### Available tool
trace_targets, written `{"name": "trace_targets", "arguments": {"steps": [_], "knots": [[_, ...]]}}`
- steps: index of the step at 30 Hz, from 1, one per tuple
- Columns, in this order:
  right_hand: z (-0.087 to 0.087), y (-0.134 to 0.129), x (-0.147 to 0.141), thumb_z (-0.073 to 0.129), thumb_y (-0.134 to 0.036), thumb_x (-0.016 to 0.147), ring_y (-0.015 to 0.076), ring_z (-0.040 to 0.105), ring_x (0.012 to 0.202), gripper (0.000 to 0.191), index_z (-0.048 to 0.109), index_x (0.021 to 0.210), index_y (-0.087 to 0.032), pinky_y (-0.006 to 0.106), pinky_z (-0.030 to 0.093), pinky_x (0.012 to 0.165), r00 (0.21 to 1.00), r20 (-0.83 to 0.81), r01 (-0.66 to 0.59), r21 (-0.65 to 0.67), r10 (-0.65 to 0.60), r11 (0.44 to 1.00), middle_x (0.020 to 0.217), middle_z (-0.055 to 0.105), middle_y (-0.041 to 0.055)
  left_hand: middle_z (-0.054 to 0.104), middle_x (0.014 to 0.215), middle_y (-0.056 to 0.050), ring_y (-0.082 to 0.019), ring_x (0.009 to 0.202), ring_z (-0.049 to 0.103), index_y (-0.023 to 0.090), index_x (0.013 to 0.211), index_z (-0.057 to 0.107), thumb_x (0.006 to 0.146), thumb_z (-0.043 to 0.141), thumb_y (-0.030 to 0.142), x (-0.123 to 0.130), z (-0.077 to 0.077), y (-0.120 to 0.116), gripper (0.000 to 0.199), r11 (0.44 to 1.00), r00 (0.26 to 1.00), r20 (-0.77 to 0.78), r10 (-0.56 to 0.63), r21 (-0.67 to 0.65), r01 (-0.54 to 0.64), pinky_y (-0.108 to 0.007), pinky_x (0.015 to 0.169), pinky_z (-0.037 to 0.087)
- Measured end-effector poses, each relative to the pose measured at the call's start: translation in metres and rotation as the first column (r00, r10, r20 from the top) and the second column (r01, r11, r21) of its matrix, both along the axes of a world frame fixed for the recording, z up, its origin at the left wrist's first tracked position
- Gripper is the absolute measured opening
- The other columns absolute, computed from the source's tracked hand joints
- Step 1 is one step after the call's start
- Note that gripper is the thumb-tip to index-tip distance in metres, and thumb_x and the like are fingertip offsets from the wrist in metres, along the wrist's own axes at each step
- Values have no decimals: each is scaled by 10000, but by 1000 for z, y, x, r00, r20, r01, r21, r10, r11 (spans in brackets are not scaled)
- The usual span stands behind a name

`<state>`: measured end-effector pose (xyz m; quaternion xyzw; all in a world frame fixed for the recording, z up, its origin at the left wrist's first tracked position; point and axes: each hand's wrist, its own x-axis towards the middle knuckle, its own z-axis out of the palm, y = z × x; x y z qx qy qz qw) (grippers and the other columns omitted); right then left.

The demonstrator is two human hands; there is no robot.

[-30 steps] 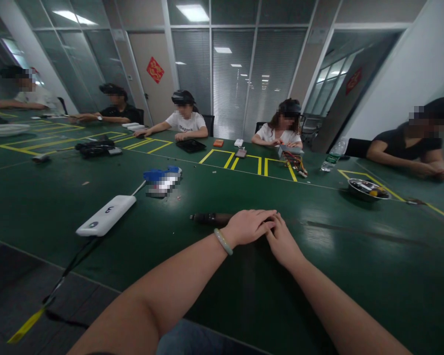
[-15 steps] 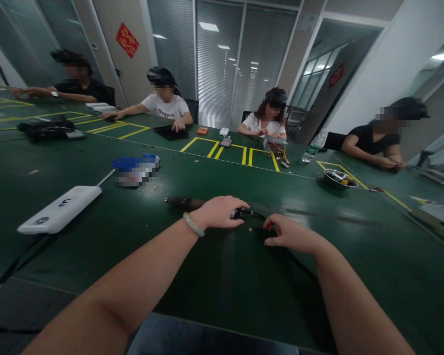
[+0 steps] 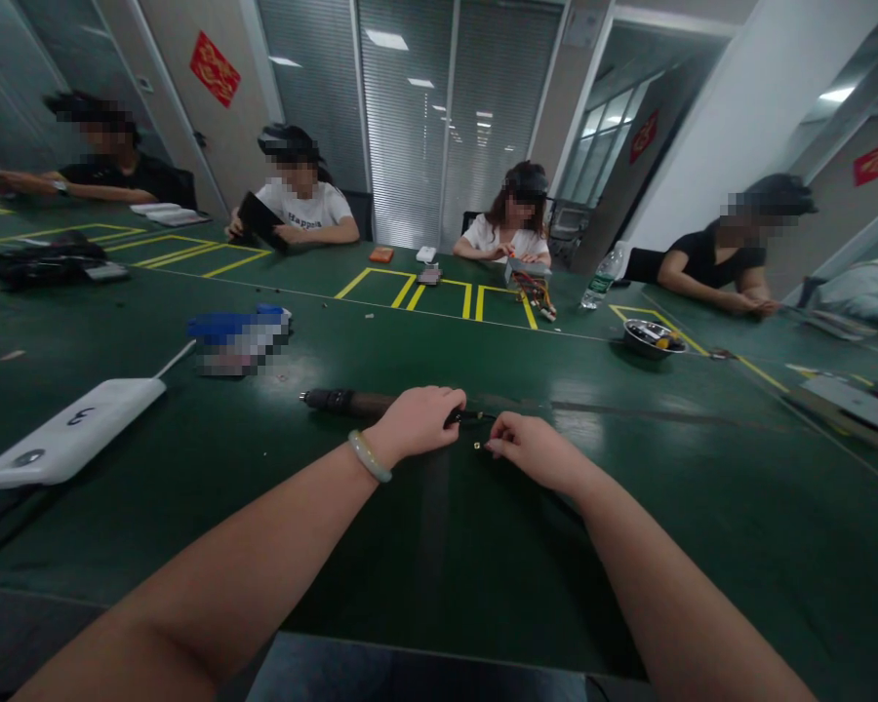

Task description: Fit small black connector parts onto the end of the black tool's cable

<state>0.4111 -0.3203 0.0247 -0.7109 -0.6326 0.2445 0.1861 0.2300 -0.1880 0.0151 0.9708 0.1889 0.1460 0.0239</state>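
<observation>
On the green table a dark, slim tool (image 3: 366, 405) lies lengthwise, its metal tip pointing left. My left hand (image 3: 425, 419) is closed round the tool's right end, where a black connector shows past the fingers. A black cable (image 3: 486, 416) runs from there toward my right hand (image 3: 531, 447), whose fingers are pinched together at the cable. Just left of those fingertips a tiny light-coloured piece (image 3: 477, 446) lies on the table. The palm side of both hands is hidden.
A white power bank (image 3: 73, 429) lies at the left, near a blue pack (image 3: 226, 327). Farther off stand a water bottle (image 3: 600, 278), a metal bowl (image 3: 653, 338) and a wired box (image 3: 528, 276). Several people sit along the far side.
My right hand has moved left to the cable and its fingers have closed. My left hand's fingers have curled round the tool's end. A person opposite has lifted a black flat object.
</observation>
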Motion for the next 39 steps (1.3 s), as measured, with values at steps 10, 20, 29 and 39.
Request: {"name": "trace_targets", "arguments": {"steps": [10, 20, 29, 39], "knots": [[-5, 3, -4, 653, -243, 857, 152, 609, 681, 50, 695, 837, -225, 243, 395, 588, 985, 102, 136, 57, -142, 989, 751, 665, -8, 642, 872, -15, -182, 764, 605, 222, 923, 589, 841, 556, 340, 2, -3, 1, 148, 1000, 999, 39, -21, -19, 22, -299, 668, 448], [-26, 16, -3, 624, -279, 868, 156, 591, 732, 90, 691, 860, -220, 249, 406, 626, 978, 102, 149, 284, -184, 947, 829, 659, 4, 679, 982, -9, -193, 913, 632, 239, 1004, 653, 864, 574, 335, 4, -10, 6, 187, 994, 993, 82, -84, -60, 89, -325, 825, 477], [-32, 21, -8, 636, -213, 859, 152, 580, 769, 40, 675, 849, -209, 244, 401, 671, 985, 123, 67, 376, -121, 924, 845, 647, 1, 673, 1008, -22, -189, 945, 623, 223, 1036, 646, 869, 574, 290, 4, -10, 9, 194, 985, 989, 71, -126, -108, 134, -323, 864, 469], [-26, 34, -5, 649, -210, 864, 145, 592, 770, 46, 693, 853, -216, 239, 407, 672, 995, 59, 50, 368, -76, 929, 840, 661, -12, 660, 988, -15, -191, 913, 622, 231, 1031, 601, 860, 580, 314, 4, -7, 6, 191, 986, 997, 41, -68, -149, 74, -309, 803, 464]]}}
